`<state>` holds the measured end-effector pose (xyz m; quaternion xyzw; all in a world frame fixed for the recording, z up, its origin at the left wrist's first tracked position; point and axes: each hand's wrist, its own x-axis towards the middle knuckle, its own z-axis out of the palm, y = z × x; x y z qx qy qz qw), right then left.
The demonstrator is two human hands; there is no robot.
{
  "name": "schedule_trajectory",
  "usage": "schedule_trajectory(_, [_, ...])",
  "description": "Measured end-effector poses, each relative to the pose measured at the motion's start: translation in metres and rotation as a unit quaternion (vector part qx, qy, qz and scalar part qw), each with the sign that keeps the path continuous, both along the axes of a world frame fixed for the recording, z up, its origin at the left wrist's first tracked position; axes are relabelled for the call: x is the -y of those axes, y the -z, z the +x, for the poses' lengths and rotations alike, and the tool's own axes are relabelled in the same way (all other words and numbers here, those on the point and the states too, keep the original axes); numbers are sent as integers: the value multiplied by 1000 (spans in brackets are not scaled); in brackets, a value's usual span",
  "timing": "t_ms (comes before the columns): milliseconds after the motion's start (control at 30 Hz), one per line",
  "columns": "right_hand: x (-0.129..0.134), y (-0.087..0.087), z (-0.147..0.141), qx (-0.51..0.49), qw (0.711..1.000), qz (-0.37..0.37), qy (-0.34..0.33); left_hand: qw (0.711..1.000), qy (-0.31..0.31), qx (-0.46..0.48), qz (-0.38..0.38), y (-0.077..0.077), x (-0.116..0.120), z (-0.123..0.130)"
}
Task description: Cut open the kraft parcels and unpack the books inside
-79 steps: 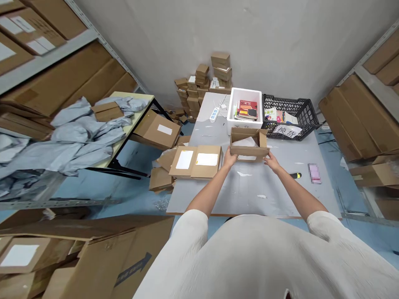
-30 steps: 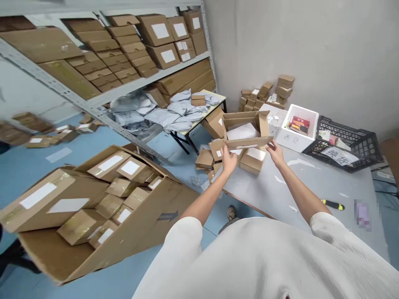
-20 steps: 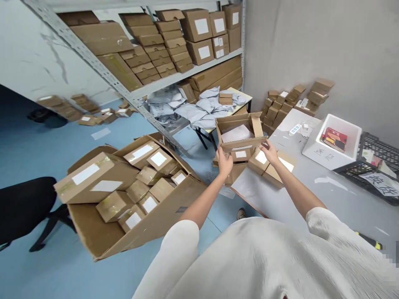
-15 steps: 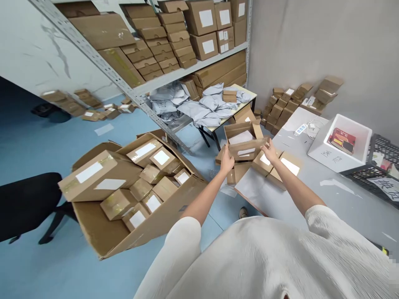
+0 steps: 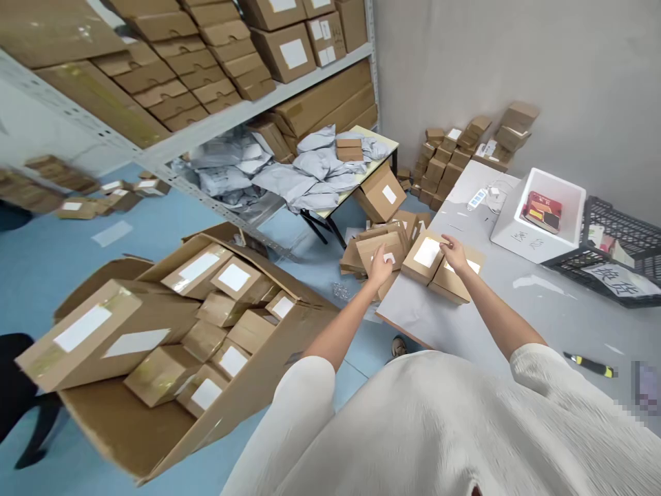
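At the table's far left corner, my left hand (image 5: 381, 269) is closed on the near edge of a flattened-looking cardboard box (image 5: 381, 246) with a small white label. My right hand (image 5: 455, 255) has let go and hovers over the right one of two labelled boxes, its fingers apart and holding nothing. The left labelled box (image 5: 423, 256) and the right labelled box (image 5: 457, 279) sit side by side on the grey table (image 5: 496, 310). Below and behind my left hand lies a heap of opened cardboard (image 5: 354, 258), partly hidden.
A large open carton (image 5: 304, 337) of packed boxes stands at left. A metal shelf (image 5: 206, 124) with boxes rises behind it. On the table are a white foam box (image 5: 521, 238), a black crate (image 5: 620, 289) and a yellow-black cutter (image 5: 591, 365). Stacked boxes (image 5: 438, 169) line the wall.
My right hand has released the open box and moved over the labelled box. The box in my left hand now looks flatter and lower. The view has swung right.
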<state>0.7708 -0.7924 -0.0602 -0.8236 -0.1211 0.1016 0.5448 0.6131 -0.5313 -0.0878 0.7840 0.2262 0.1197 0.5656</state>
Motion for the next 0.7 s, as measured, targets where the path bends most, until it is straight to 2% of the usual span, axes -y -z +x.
schedule_trajectory(267, [76, 3, -11, -68, 993, -16, 91, 996, 83, -11, -25, -4, 71, 30])
schedule_trajectory(433, [119, 12, -32, -89, 987, -44, 122, 985, 168, -49, -4, -4, 120, 39])
schedule_trajectory(567, [141, 22, -59, -102, 982, -70, 143, 970, 216, -107, 21, -2, 147, 47])
schedule_trajectory(700, [149, 25, -80, -151, 976, -86, 134, 965, 226, -131, 29, 2, 159, 51])
